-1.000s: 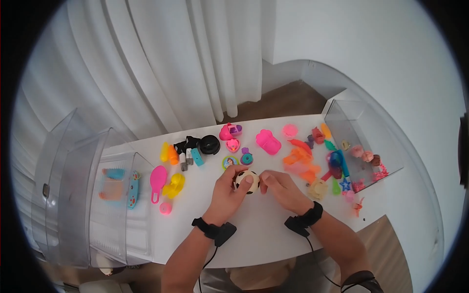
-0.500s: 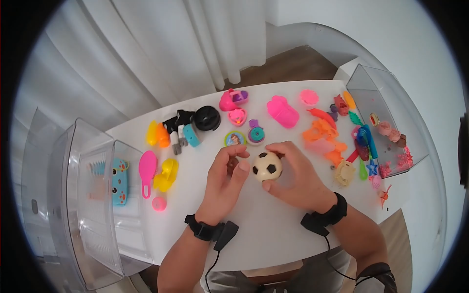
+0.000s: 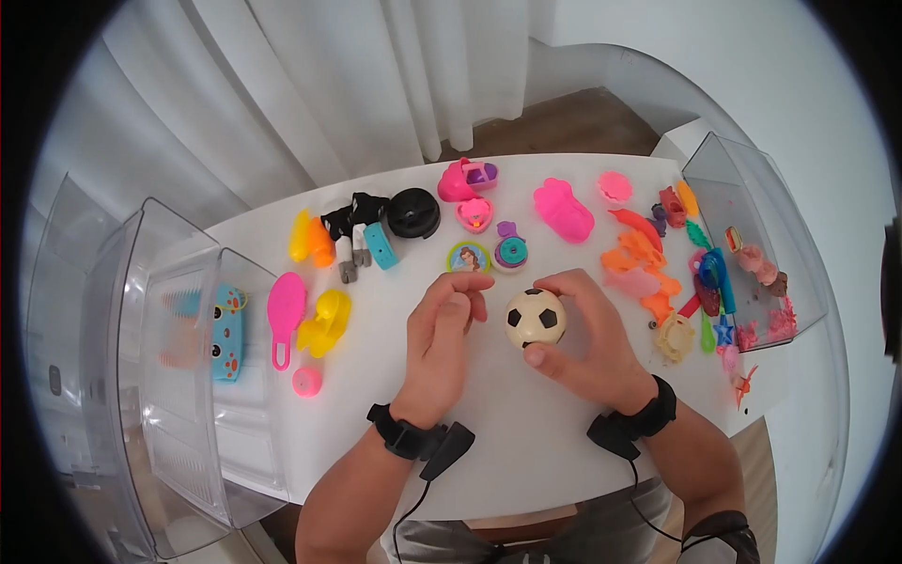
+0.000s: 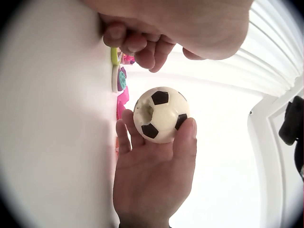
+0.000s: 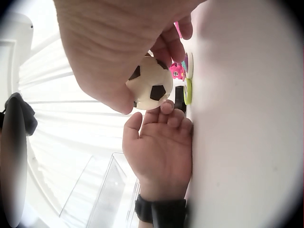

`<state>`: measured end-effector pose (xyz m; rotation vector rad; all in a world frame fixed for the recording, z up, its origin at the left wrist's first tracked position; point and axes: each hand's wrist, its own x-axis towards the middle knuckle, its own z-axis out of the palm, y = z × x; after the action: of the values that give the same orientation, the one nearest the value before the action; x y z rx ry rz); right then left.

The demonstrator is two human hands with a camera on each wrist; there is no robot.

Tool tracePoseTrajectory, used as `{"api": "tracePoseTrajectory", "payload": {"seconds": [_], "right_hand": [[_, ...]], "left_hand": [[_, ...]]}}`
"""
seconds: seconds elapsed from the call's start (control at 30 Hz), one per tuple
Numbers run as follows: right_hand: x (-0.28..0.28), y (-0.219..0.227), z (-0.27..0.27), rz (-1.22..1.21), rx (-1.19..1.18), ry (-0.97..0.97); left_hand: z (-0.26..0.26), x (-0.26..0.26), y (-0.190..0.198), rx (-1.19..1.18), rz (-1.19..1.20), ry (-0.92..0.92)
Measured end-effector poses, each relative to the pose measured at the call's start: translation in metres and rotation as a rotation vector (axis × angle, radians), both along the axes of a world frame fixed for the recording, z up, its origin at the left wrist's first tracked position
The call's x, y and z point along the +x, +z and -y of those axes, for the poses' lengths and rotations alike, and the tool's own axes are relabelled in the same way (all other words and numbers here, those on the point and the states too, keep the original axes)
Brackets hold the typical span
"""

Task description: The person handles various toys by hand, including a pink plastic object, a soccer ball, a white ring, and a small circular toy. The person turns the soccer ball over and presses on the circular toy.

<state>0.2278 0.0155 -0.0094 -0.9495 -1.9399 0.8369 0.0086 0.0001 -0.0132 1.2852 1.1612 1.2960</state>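
A small cream soccer ball [image 3: 536,319] with black patches is held by my right hand [image 3: 597,343], its thumb at the near side and fingers at the far side. A ragged hole in the ball shows in the left wrist view, on the side toward the tabletop. My left hand [image 3: 439,348] is just left of the ball, apart from it, fingers loosely bent and nothing in them. In the right wrist view the left hand [image 5: 159,152] has its palm turned toward the ball. Beyond the hands lie a round green-rimmed picture toy [image 3: 469,258] and a teal-topped round toy [image 3: 511,252].
Clear plastic bins stand at the left [image 3: 224,376] and right [image 3: 789,334] of the white table [image 3: 526,451]. Left lie a pink paddle-shaped toy [image 3: 287,305], a yellow toy [image 3: 326,324] and a black round piece [image 3: 413,213]. Right are orange toys [image 3: 644,263] and several small toys.
The ball has passed from my left hand to my right and moved rightward. My left hand has let go and drawn away from it. The head view has shifted.
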Motion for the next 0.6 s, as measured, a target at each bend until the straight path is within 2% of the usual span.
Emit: {"api": "tracePoseTrajectory", "payload": {"seconds": [0.07, 0.23, 0.3, 0.37, 0.53, 0.6], "right_hand": [[0.001, 0.0, -0.001, 0.004, 0.01, 0.001], [-0.004, -0.003, 0.004, 0.038, -0.047, 0.019], [-0.006, 0.006, 0.007, 0.222, 0.026, 0.065], [-0.011, 0.007, 0.014, 0.248, 0.045, 0.063], [-0.02, 0.009, 0.025, 0.286, 0.12, 0.064], [-0.026, 0.008, 0.029, 0.241, 0.034, 0.081]], "left_hand": [[-0.001, -0.001, 0.003, -0.1, 0.093, 0.015], [-0.006, -0.002, 0.004, -0.141, 0.17, 0.073], [-0.009, -0.001, 0.007, -0.171, 0.201, 0.111], [-0.013, 0.003, 0.009, -0.228, 0.291, 0.183], [-0.02, 0.01, -0.005, -0.172, 0.281, 0.271], [-0.022, 0.014, -0.01, -0.154, 0.275, 0.302]]}}
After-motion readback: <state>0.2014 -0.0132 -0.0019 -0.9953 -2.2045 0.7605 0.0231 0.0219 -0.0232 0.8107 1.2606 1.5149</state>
